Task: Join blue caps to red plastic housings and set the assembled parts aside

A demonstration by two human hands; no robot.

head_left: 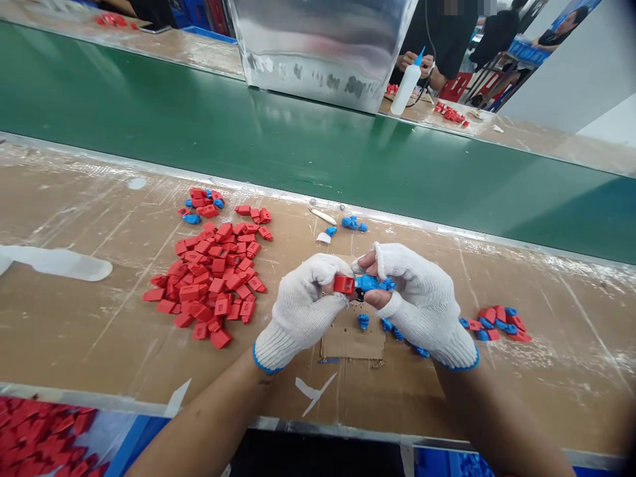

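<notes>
My left hand [313, 301], in a white knit glove, pinches a red plastic block [344, 285] over the middle of the bench. Facing it, my right hand [420, 298], gloved with bare thumb and fingertip showing, grips a blue plastic figure piece [368, 284]. The two pieces meet end to end, with a small black part at the joint; whether they are locked together I cannot tell. Below them lies a cardboard pad [354, 341] with a small blue piece [364, 322] on it. More blue pieces [422, 352] lie partly hidden under my right hand.
A big heap of red blocks [213, 278] lies left. Joined red-and-blue pieces [499, 322] sit right. Blue pieces [350, 222] and a white stick [322, 216] are behind my hands. A green belt [298, 152] runs across; beyond it, a co-worker's hands [422, 69] work near a bottle [407, 86].
</notes>
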